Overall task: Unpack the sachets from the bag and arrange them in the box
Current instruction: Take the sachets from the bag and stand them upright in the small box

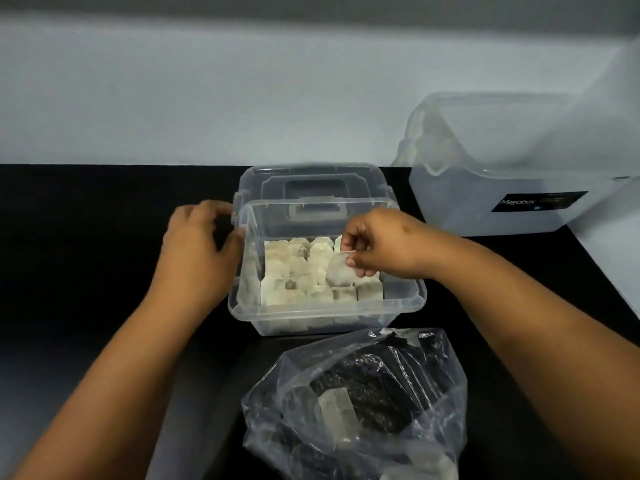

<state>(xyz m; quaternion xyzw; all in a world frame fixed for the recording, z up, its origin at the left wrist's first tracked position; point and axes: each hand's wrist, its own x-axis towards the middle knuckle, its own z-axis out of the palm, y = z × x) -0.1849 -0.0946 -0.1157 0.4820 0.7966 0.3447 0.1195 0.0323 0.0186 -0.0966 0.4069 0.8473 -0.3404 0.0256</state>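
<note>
Your left hand (pixel 197 247) braces the box (pixel 408 299) at its left wall, fingers curled round the rim and latch, so the box doesn't slide while you load it. That grip is clenched on the box, not on any sachet.

Your right hand (pixel 377 244) is over the box's right half, pinching one sachet (pixel 339 271) between thumb and fingertips. You hold it by its top edge so it hangs and can drop into line with the others. It sits just above the packed layer; I can't tell whether it touches it.

Inside the box, the sachets (pixel 294 275) stand in tidy rows covering most of the floor. The slot you're aiming at looks to be in the right-centre of the box, where the rows are less even.

The lid (pixel 311 181) lies flat behind the box, out of the loading path. The bag (pixel 346 410) lies in front of the box, mouth open toward it, which keeps the reach short. A few sachets are visible in it, so my read is you're mostly done but not finished.

A bigger plastic tub (pixel 519 188) sits right of and behind the box on the worktop (pixel 104 237), unused.

Risk: a careless drop could knock the neighbouring rows askew.
</note>
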